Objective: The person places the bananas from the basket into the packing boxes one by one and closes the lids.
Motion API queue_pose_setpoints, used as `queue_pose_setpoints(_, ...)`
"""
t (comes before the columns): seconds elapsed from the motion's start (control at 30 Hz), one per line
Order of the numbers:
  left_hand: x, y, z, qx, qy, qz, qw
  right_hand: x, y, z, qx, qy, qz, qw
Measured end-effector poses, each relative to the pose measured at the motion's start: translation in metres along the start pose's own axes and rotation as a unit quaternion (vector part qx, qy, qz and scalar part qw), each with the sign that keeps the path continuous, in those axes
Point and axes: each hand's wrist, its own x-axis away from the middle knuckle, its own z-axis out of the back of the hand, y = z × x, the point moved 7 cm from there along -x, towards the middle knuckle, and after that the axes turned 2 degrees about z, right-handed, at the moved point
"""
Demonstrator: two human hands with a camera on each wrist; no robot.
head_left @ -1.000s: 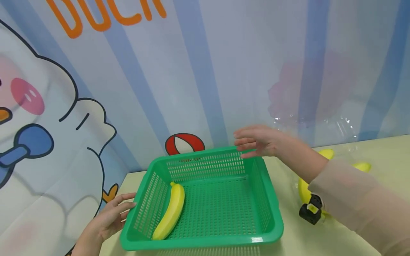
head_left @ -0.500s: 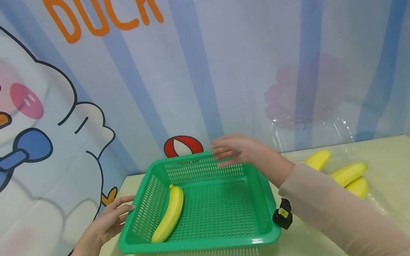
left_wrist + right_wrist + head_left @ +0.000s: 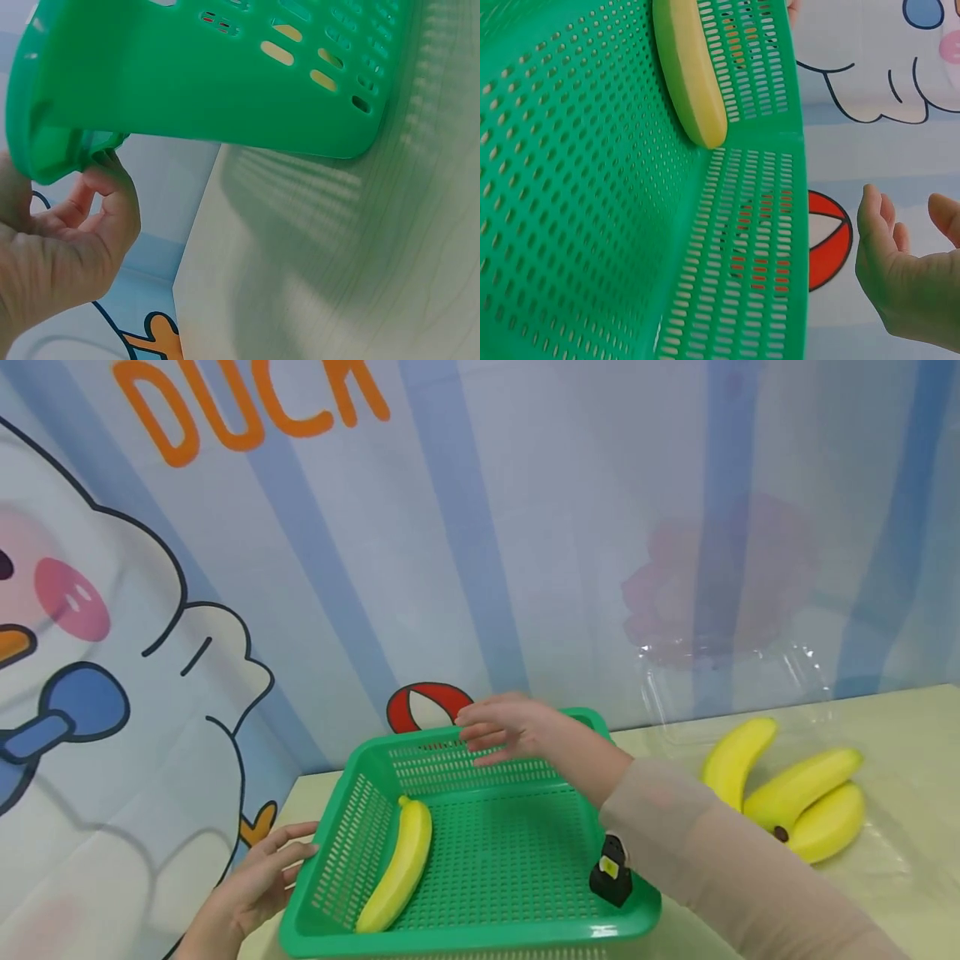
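Green basket point(image 3: 480, 934) pinched at left rim by left hand point(image 3: 253, 881); right hand point(image 3: 513, 728) held up near far rim, fingers loose, nothing gripped. Banana point(image 3: 405, 864) laid inside along left wall, long axis roughly near-to-far, below-left of right hand, left hand closer.

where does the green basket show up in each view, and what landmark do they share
Head: the green basket is lower middle, a banana inside along its left side.
Left wrist: across the top, seen from outside, left hand at its rim.
Right wrist: left part, interior showing.
Shared landmark: the printed backdrop.
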Motion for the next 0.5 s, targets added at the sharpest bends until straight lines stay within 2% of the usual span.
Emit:
queue_pose_setpoints(0.23,0.000,0.002,-0.003,0.020,-0.022,-0.007,0.9995,-0.011,0.008,-0.011,0.005,-0.003,-0.005,1.0000)
queue_pose_setpoints(0.5,0.001,0.001,-0.002,0.021,-0.023,0.002,0.9995,-0.022,0.020,-0.021,-0.007,-0.003,-0.012,0.9999)
